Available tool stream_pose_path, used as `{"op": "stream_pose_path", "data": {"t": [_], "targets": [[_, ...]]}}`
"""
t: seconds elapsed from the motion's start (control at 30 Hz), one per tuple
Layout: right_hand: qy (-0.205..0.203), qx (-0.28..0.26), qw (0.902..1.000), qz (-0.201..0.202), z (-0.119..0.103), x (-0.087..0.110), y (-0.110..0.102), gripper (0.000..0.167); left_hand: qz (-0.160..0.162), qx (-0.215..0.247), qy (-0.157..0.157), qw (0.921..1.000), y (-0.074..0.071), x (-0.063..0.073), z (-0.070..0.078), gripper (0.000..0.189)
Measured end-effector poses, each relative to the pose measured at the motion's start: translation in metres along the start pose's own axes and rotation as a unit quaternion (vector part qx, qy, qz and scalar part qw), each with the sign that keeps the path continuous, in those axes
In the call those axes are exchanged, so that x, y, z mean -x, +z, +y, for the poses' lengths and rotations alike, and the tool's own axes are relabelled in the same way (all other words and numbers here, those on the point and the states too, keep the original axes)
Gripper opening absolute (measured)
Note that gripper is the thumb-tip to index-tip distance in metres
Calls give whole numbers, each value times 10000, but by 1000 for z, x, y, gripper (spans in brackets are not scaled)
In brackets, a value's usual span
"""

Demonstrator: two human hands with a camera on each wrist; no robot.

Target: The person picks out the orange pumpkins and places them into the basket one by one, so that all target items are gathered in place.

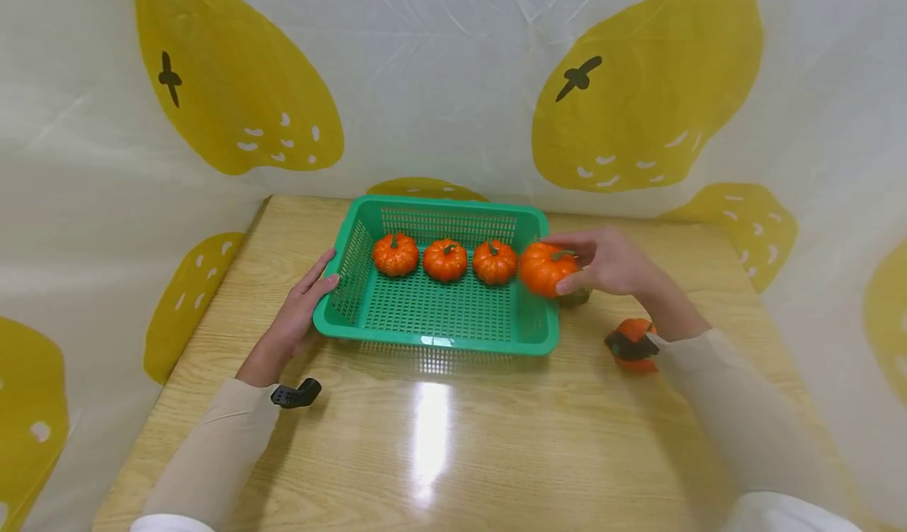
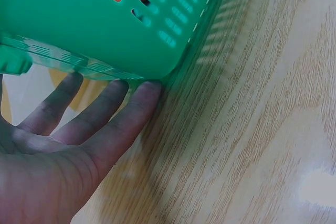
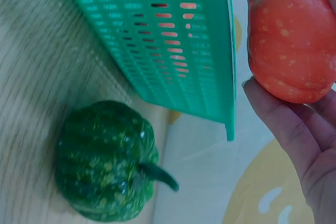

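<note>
Gripping an orange pumpkin with my right hand, above the right rim of the green basket; my left hand, fingers extended, touches its left side. Three more pumpkins inside, in a row. Green pumpkin beside it on counter.

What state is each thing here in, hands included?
Green basket: upright on the table
Left basket pumpkin: inside, stem up
Middle basket pumpkin: inside, stem up
Right basket pumpkin: inside, stem up
Held orange pumpkin: lifted
Green pumpkin: outside basket, stem up
Pumpkin by right sleeve: outside basket, partly hidden
Left hand: touching basket
Right hand: gripping lifted pumpkin
</note>
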State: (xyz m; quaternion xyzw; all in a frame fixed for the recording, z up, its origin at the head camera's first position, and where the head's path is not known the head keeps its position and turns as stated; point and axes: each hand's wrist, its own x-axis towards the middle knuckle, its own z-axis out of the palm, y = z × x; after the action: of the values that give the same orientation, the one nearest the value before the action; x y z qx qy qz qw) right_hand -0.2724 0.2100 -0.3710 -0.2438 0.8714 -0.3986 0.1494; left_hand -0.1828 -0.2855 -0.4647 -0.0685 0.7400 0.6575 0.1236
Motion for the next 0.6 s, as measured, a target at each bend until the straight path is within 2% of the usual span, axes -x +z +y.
{"op": "stream_pose_path", "data": {"t": [0.2, 0.27, 0.6], "targets": [[-32, 178, 9997, -161, -10, -9, 5, 71, 2, 28, 2, 10000, 0, 1, 0, 62], [-75, 75, 9997, -232, -12, -13, 7, 71, 3, 51, 0, 10000, 0, 1, 1, 62], [-650, -149, 9969, -412, -22, -28, 18, 70, -20, 26, -14, 10000, 0, 1, 1, 62]]}}
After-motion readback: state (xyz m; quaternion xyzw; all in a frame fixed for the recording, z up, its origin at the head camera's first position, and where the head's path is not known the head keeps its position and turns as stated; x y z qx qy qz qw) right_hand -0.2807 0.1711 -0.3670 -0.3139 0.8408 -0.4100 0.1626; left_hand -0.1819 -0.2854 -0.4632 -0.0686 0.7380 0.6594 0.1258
